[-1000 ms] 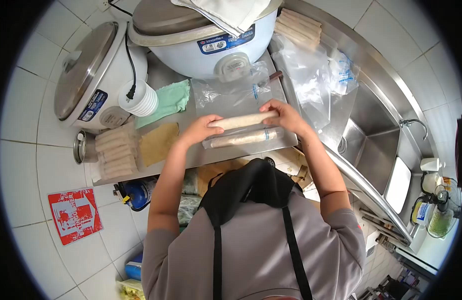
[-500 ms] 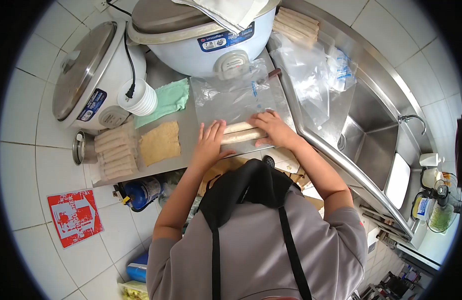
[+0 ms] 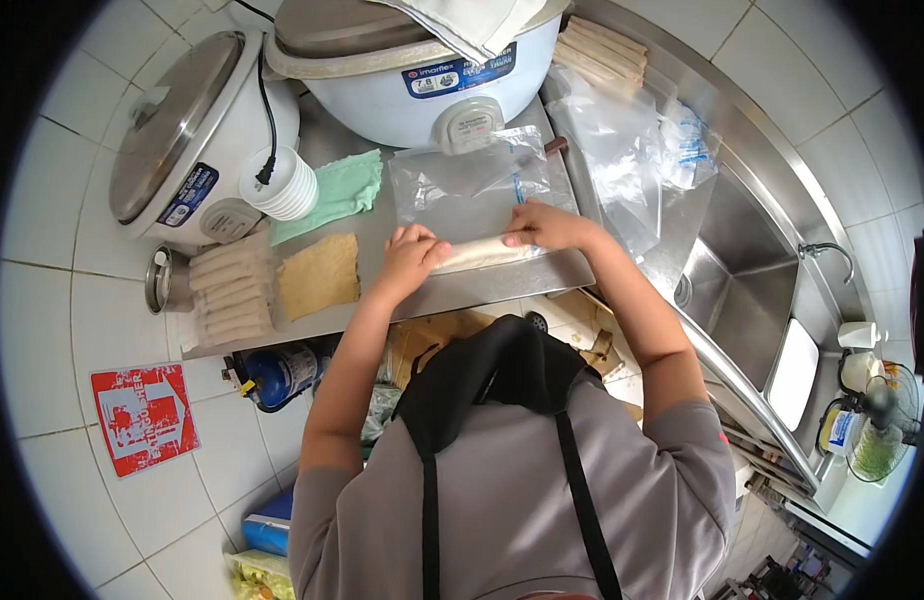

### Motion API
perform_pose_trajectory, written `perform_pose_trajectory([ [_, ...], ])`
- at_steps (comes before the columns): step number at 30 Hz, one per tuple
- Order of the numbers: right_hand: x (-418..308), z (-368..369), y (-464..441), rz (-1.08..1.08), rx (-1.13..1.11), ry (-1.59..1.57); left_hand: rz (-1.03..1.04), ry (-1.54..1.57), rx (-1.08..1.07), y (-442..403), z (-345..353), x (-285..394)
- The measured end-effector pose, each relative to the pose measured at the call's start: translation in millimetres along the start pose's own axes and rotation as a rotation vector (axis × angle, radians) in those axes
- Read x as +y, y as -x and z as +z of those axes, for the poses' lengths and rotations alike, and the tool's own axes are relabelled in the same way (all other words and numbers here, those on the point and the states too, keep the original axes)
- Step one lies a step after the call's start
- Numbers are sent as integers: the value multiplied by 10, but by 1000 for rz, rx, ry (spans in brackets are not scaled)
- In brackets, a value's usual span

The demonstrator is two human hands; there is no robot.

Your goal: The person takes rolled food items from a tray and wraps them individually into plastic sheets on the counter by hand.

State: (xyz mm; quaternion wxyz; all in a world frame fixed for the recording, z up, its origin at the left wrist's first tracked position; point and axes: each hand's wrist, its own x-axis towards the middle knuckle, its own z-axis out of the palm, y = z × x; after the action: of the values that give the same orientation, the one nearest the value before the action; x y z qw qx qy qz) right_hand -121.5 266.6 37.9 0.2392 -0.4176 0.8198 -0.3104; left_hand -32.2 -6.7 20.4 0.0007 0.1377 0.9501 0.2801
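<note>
A pale roll [image 3: 474,254] lies crosswise near the front edge of the steel table [image 3: 422,291], with clear plastic around it. My left hand [image 3: 412,260] closes on its left end and my right hand [image 3: 540,228] pinches it toward the right end. Whether one or two rolls are under my fingers cannot be told. Just behind them a clear plastic bag [image 3: 462,185] is spread flat. Left of my left hand are a tan cloth [image 3: 320,276] and a stack of wrapped rolls [image 3: 232,295].
Two rice cookers [image 3: 422,85] [image 3: 197,150] stand at the back and left. White cups [image 3: 282,188], a green cloth [image 3: 342,190] and a metal canister [image 3: 168,280] are nearby. To the right are plastic bags [image 3: 612,150], more rolls [image 3: 602,55] and a sink [image 3: 744,290].
One second ago a roll was held above a wrapped one; half a second ago two lay side by side under spread hands. Now my fingers are closed in on the plastic-covered roll.
</note>
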Motion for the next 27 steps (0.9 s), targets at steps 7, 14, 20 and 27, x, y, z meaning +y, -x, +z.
perform_pose_trajectory([
  [7,-213,272,-356,-14,295,149,-43,-166,-62,-489,15,2],
  [14,-474,566,-263,29,242,256,-195,-169,-26,-588,221,124],
  [20,-327,450,-173,-121,355,95,-223,-292,54,-508,356,205],
  [27,-189,273,19,23,256,77,-269,-341,-45,-508,361,205],
])
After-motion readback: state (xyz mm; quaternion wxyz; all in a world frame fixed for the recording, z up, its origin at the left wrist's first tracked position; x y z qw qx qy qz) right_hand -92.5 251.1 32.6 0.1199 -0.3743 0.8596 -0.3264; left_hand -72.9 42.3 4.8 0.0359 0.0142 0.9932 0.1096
